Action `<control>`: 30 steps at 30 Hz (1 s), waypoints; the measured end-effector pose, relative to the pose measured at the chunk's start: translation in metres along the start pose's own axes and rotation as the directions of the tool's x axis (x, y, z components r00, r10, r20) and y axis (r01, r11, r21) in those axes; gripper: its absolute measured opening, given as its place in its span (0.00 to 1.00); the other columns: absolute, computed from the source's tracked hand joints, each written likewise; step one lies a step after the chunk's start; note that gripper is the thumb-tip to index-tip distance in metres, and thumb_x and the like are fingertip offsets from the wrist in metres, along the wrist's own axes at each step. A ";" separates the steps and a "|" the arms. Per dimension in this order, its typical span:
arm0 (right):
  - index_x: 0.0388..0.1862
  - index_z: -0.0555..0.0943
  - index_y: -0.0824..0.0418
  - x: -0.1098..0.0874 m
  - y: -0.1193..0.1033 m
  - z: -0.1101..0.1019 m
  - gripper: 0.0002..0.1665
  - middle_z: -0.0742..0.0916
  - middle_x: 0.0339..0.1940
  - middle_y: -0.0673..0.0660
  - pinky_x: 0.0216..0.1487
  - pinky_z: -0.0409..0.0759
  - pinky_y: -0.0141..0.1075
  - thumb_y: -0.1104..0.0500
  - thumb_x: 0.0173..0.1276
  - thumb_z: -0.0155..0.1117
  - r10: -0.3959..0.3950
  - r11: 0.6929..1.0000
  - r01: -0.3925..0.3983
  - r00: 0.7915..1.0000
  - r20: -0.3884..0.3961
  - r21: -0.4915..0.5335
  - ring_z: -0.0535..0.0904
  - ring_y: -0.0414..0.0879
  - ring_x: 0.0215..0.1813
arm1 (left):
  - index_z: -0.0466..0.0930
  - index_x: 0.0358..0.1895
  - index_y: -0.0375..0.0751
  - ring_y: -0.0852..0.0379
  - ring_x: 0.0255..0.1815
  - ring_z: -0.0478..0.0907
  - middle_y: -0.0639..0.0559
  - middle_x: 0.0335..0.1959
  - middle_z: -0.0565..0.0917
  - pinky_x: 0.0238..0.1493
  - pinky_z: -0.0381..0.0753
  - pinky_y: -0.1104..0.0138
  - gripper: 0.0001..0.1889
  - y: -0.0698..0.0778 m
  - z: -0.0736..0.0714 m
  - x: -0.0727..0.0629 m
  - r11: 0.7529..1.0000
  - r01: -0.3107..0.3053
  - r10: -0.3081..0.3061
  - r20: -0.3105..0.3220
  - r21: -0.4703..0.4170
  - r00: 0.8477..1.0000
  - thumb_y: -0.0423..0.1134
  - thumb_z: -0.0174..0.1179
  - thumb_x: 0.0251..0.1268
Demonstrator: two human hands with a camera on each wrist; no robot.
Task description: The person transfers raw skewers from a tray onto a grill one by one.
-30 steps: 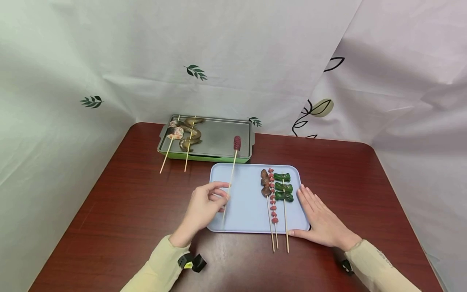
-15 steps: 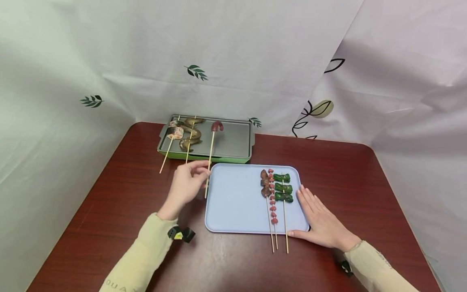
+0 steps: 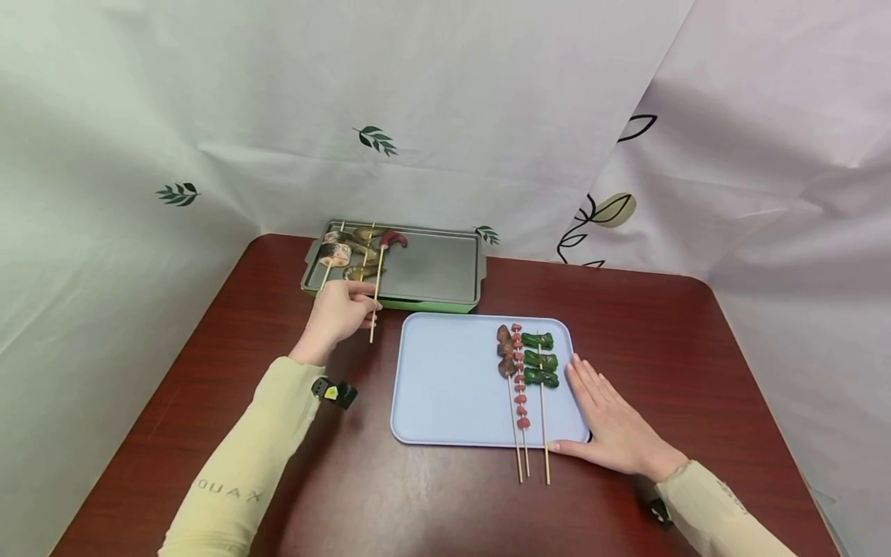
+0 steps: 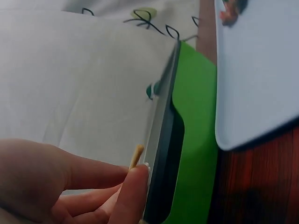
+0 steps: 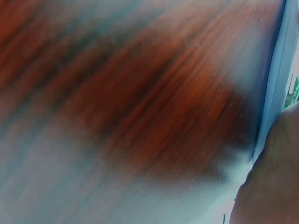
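My left hand (image 3: 339, 313) pinches the stick of a skewer (image 3: 394, 239) with a curled dark red piece at its tip. That tip overlaps the left half of a grey grill pan (image 3: 438, 267), right beside a shrimp skewer (image 3: 362, 273). In the left wrist view, thumb and finger meet around the stick (image 4: 137, 156) close to the pan's green side (image 4: 196, 116). My right hand (image 3: 616, 429) lies with straight fingers along the right edge of a pale blue tray (image 3: 445, 379). Only part of that hand (image 5: 271, 182) shows in the right wrist view.
A skewer of white-and-dark rolls (image 3: 334, 254) lies at the pan's left end. On the tray's right side lie a brown-chunk skewer (image 3: 506, 350), a red-bead skewer (image 3: 523, 400) and a green-roll skewer (image 3: 541, 360), their sticks jutting over the front rim. White cloth (image 3: 431, 186) hangs behind.
My left hand has carried the red-tipped skewer from over the tray, left and away from me, to the pan beside the shrimp. The right hand has stayed in place.
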State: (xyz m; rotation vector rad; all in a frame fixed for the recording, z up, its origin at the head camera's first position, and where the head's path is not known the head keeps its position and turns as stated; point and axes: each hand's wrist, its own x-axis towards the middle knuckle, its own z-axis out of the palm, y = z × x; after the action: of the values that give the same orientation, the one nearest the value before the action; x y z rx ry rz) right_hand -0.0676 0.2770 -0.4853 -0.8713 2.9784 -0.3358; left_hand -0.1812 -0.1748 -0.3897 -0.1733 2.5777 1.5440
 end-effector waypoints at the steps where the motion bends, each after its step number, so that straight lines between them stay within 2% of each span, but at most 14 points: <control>1: 0.81 0.50 0.71 0.000 0.000 0.000 0.72 0.52 0.83 0.68 0.80 0.43 0.45 0.22 0.60 0.62 0.000 1.000 0.000 1.000 -0.001 0.001 0.49 0.63 0.81 | 0.80 0.61 0.28 0.47 0.37 0.88 0.32 0.44 0.87 0.35 0.88 0.64 0.17 0.000 -0.001 0.002 1.000 -0.008 0.008 -0.012 0.028 1.000 0.27 0.56 0.72; 5: 0.81 0.50 0.71 0.001 0.000 -0.001 0.71 0.52 0.83 0.68 0.80 0.42 0.44 0.22 0.60 0.62 0.003 1.000 -0.003 1.000 0.002 0.008 0.48 0.63 0.81 | 0.82 0.60 0.30 0.52 0.31 0.88 0.35 0.42 0.88 0.37 0.88 0.57 0.17 0.000 -0.003 0.007 0.993 -0.029 0.034 -0.038 0.117 0.999 0.27 0.59 0.70; 7: 0.81 0.50 0.71 0.001 0.000 -0.001 0.72 0.52 0.83 0.68 0.80 0.43 0.45 0.22 0.60 0.62 0.005 1.000 -0.005 1.000 0.003 0.010 0.48 0.63 0.81 | 0.82 0.60 0.30 0.53 0.29 0.88 0.35 0.41 0.88 0.38 0.88 0.55 0.17 0.000 -0.004 0.008 0.991 -0.030 0.036 -0.040 0.134 0.999 0.28 0.59 0.70; 12: 0.82 0.50 0.71 0.002 0.000 -0.001 0.72 0.52 0.83 0.67 0.80 0.44 0.46 0.21 0.60 0.62 0.006 1.000 -0.006 1.000 0.002 0.013 0.48 0.64 0.81 | 0.82 0.61 0.31 0.55 0.27 0.87 0.39 0.37 0.88 0.33 0.88 0.61 0.17 -0.001 -0.002 0.010 0.982 -0.037 0.047 -0.052 0.183 0.998 0.29 0.60 0.70; 15: 0.82 0.50 0.71 0.002 0.001 -0.001 0.72 0.52 0.83 0.67 0.80 0.44 0.46 0.22 0.60 0.62 0.006 1.000 -0.006 1.000 0.001 0.016 0.49 0.64 0.81 | 0.82 0.61 0.32 0.56 0.26 0.87 0.42 0.35 0.88 0.31 0.85 0.64 0.17 0.000 0.000 0.010 0.967 -0.053 0.070 -0.060 0.251 0.996 0.30 0.59 0.71; 18: 0.81 0.50 0.71 0.002 0.001 -0.001 0.72 0.52 0.83 0.68 0.80 0.43 0.45 0.22 0.60 0.62 0.004 1.000 -0.004 1.000 0.000 0.015 0.49 0.64 0.81 | 0.83 0.60 0.33 0.56 0.25 0.86 0.45 0.32 0.88 0.31 0.82 0.63 0.18 0.000 0.001 0.010 0.946 -0.078 0.104 -0.069 0.316 0.992 0.30 0.58 0.70; 21: 0.81 0.50 0.71 0.001 0.001 -0.001 0.72 0.52 0.83 0.68 0.80 0.42 0.44 0.22 0.60 0.62 0.004 1.000 -0.004 1.000 0.001 0.014 0.49 0.64 0.81 | 0.84 0.59 0.34 0.55 0.26 0.85 0.47 0.30 0.88 0.34 0.79 0.60 0.18 0.002 0.003 0.011 0.927 -0.106 0.140 -0.070 0.359 0.988 0.31 0.57 0.69; 24: 0.81 0.50 0.71 0.001 0.000 0.000 0.72 0.52 0.83 0.68 0.80 0.41 0.43 0.22 0.60 0.62 0.007 1.000 -0.007 1.000 0.003 0.013 0.49 0.64 0.81 | 0.84 0.59 0.33 0.54 0.26 0.85 0.47 0.30 0.88 0.39 0.79 0.57 0.18 0.003 0.005 0.011 0.920 -0.119 0.151 -0.059 0.375 0.987 0.30 0.57 0.68; 30: 0.81 0.50 0.72 0.000 -0.001 -0.001 0.72 0.52 0.83 0.68 0.80 0.44 0.45 0.22 0.60 0.63 0.005 1.000 -0.005 1.000 -0.002 0.012 0.49 0.64 0.81 | 0.81 0.61 0.30 0.56 0.24 0.86 0.43 0.34 0.89 0.52 0.81 0.52 0.19 0.003 0.007 0.010 0.938 -0.089 0.107 -0.036 0.334 0.994 0.31 0.62 0.70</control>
State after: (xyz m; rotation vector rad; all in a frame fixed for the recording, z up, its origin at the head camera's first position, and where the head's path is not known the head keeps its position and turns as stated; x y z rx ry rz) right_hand -0.0673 0.2765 -0.4846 -0.8631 2.9767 -0.3542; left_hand -0.1912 -0.1673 -0.3924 -0.0514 2.8805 1.1171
